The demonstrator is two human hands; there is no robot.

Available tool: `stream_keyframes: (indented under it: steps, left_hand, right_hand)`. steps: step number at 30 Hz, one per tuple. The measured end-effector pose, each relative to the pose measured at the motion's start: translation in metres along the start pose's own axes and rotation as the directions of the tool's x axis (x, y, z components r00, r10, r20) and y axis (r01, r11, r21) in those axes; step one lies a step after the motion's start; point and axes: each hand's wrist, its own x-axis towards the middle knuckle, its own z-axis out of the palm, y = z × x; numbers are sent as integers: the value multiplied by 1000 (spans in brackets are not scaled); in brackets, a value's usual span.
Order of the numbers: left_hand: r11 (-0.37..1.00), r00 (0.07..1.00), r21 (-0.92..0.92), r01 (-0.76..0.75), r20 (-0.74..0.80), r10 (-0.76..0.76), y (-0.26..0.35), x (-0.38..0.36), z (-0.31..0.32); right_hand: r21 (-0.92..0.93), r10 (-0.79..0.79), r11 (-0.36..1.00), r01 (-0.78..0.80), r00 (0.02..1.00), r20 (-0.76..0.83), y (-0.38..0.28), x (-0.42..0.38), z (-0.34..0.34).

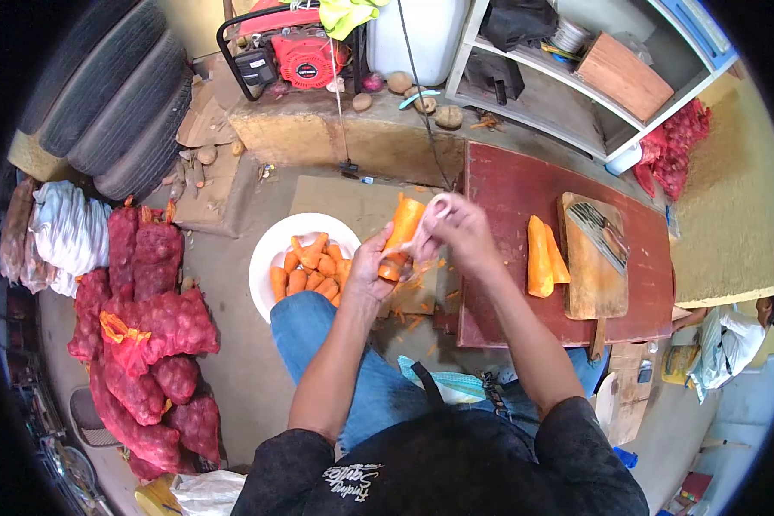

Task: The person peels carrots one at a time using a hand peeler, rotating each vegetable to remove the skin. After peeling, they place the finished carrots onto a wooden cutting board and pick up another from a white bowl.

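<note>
My left hand (371,263) is wrapped round a thick orange carrot (404,222), held upright over the floor between my knees. In my right hand (463,230), closed at the carrot's right side, is a whitish-pink strip (433,225) that reaches across the carrot; what exactly it is I cannot make out. A white basin (265,258) with several carrots (316,263) stands to the left of my hands. On the dark red table (499,185) to the right lie peeled orange pieces (540,258) beside a wooden cutting board (595,288), which bears a knife (612,236).
Red mesh sacks (159,331) are piled on the left floor, below stacked tyres (116,95). A red machine (308,62) sits on the ledge ahead. Grey shelving (568,86) rises behind the table. Orange scraps (413,323) litter the floor beneath my hands.
</note>
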Motion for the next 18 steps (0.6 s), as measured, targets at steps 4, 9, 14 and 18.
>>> stream_keyframes:
  steps: [4,9,14,18]
  left_hand:
    - [998,996,45,41,77,-45,-3,0,-22]
    - [996,1000,94,1,21,-3,-2,2,-18]
    - [986,1000,167,3,-28,2,-2,-5,-17]
    - [989,999,149,-18,-39,24,-3,2,-15]
  right_hand:
    - [38,-124,990,138,959,-253,-11,22,-36]
    - [-119,42,992,-36,998,48,-15,-5,6]
    - [-2,-117,992,123,937,-328,-22,25,-42]
    - [-46,64,997,-62,997,42,-12,2,6]
